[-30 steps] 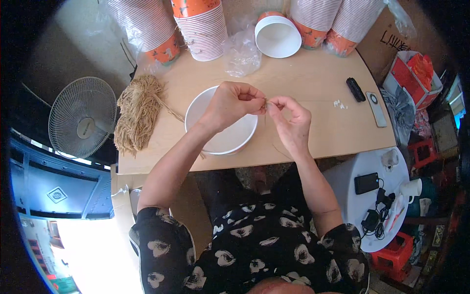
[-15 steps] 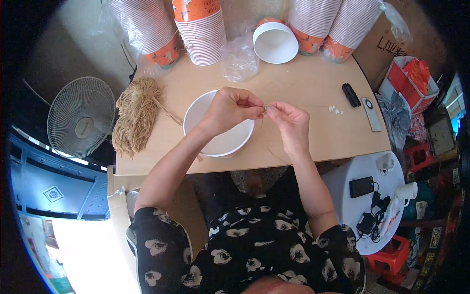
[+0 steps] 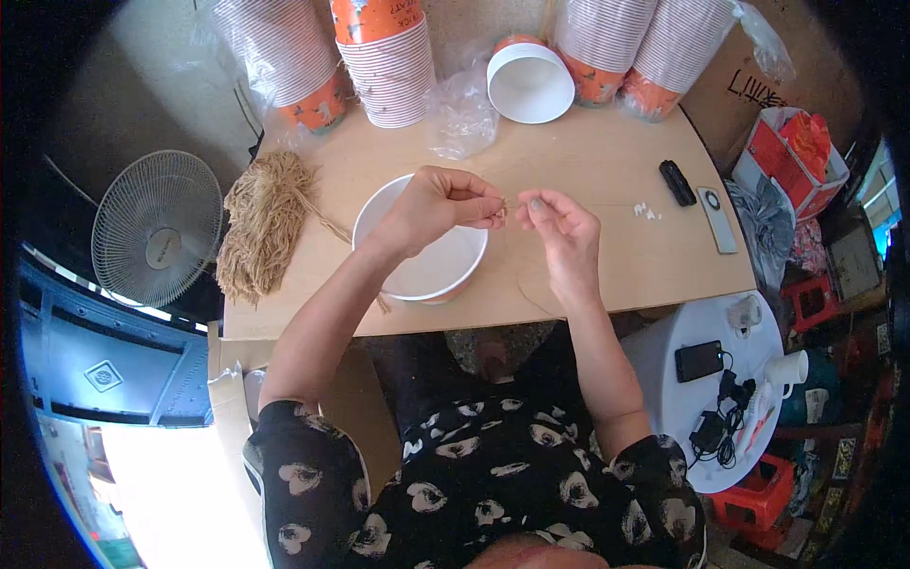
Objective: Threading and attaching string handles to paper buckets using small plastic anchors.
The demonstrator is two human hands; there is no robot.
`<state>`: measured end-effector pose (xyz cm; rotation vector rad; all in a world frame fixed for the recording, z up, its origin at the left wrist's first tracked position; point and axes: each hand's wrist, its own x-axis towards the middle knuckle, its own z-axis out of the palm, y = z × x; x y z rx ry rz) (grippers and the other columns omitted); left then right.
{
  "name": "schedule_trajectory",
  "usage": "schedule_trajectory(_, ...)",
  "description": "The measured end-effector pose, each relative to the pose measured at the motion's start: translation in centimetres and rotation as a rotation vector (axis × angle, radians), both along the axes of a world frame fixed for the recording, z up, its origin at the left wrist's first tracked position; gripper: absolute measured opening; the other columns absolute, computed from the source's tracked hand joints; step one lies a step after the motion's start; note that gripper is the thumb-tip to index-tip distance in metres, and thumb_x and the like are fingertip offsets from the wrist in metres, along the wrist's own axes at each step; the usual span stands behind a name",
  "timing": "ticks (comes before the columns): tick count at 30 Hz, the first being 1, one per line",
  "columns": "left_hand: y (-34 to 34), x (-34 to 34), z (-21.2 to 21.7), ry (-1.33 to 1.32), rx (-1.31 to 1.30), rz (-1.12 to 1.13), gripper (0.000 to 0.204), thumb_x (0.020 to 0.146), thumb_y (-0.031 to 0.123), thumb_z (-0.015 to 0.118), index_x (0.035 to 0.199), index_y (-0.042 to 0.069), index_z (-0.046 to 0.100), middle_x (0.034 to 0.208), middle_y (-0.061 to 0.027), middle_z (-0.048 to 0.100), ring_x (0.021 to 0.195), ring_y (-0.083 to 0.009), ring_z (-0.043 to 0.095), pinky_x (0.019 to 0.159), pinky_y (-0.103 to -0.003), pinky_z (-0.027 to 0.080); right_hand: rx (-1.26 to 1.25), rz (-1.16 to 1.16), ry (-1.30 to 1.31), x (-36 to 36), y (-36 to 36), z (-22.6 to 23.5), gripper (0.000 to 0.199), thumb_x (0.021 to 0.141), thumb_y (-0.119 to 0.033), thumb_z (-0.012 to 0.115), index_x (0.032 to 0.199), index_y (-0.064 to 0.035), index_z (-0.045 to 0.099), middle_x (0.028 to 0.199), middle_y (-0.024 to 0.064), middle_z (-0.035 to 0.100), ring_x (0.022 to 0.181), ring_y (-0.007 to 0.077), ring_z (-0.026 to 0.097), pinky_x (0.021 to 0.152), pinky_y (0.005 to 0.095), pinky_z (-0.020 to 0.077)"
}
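Observation:
My left hand point(image 3: 441, 211) is above the right part of a white-lined paper bucket point(image 3: 417, 270), its thumb and forefinger pinched on a short bit of tan twine point(image 3: 505, 206). Just to the right, my right hand point(image 3: 567, 232) has thumb and fingertips drawn together. What it holds, if anything, is too small to make out. A thin strand point(image 3: 523, 289) curves down over the table below the two hands. At the left lies a thick bundle of tan twine point(image 3: 265, 223), with a loose length running from it to behind the bucket.
Stacks of orange-and-white paper buckets point(image 3: 387, 81) line the back of the table point(image 3: 597, 275), beside a tipped bucket point(image 3: 531, 83) and a clear plastic bag point(image 3: 463, 119). Small white bits point(image 3: 646, 211), a black object point(image 3: 677, 183) and a grey device point(image 3: 718, 220) lie right. A fan point(image 3: 156, 228) stands left.
My hands, which met at the fingertips, are now slightly apart. The right thumb has lifted back from the left fingers, while the left hand keeps its pinch over the bucket.

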<state>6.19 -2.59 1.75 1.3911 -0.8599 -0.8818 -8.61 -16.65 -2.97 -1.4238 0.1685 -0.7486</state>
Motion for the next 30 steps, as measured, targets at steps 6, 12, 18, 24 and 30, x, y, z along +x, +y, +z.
schedule_trajectory(6,-0.2,-0.1,0.0,0.023,0.012,-0.017,0.016,0.092,0.008,0.071,0.102,-0.005,0.071,0.09,-0.0111,0.073,0.081,-0.0157,0.071,0.078,-0.027,0.059,0.013,0.053,0.008,1.1,0.3,-0.2,0.015,0.095,-0.01,0.066,0.106,0.0019,0.067,0.092,0.0019,0.068,0.084,0.0065,0.059,0.077,0.0226,0.0486)
schedule_trajectory(12,-0.2,0.2,-0.2,0.021,0.038,-0.031,0.019,0.092,0.008,0.071,0.104,-0.006,0.071,0.091,-0.0114,0.073,0.082,-0.0157,0.071,0.079,-0.027,0.06,-0.03,0.014,0.034,1.2,0.3,-0.4,0.011,0.093,-0.006,0.067,0.1,0.0023,0.066,0.09,0.001,0.067,0.08,0.0056,0.059,0.075,0.0216,0.0485)
schedule_trajectory(18,-0.1,0.4,-0.4,0.102,0.049,-0.032,0.021,0.092,0.007,0.07,0.106,-0.008,0.07,0.095,-0.0148,0.073,0.085,-0.0179,0.072,0.082,-0.027,0.061,-0.02,0.023,0.018,1.6,0.0,-1.0,0.009,0.092,-0.004,0.067,0.098,0.0024,0.066,0.089,0.0014,0.067,0.079,0.0058,0.059,0.072,0.0213,0.0486)
schedule_trajectory(24,-0.1,0.7,-0.7,0.051,0.056,-0.064,0.025,0.092,0.008,0.07,0.111,-0.008,0.067,0.097,-0.0152,0.073,0.088,-0.0183,0.073,0.082,-0.026,0.06,-0.036,0.011,0.068,1.5,0.0,-0.7,0.01,0.091,-0.007,0.068,0.096,0.0025,0.067,0.087,0.0026,0.068,0.08,0.007,0.061,0.073,0.0232,0.0495)
schedule_trajectory(30,-0.1,0.4,-0.4,0.028,0.069,-0.054,0.024,0.094,0.01,0.069,0.11,-0.007,0.068,0.095,-0.0145,0.073,0.087,-0.0173,0.072,0.081,-0.026,0.059,-0.082,0.029,0.13,1.0,0.2,0.1,0.008,0.092,-0.002,0.066,0.099,0.0021,0.066,0.091,0.0006,0.066,0.085,0.0061,0.059,0.077,0.0209,0.0463)
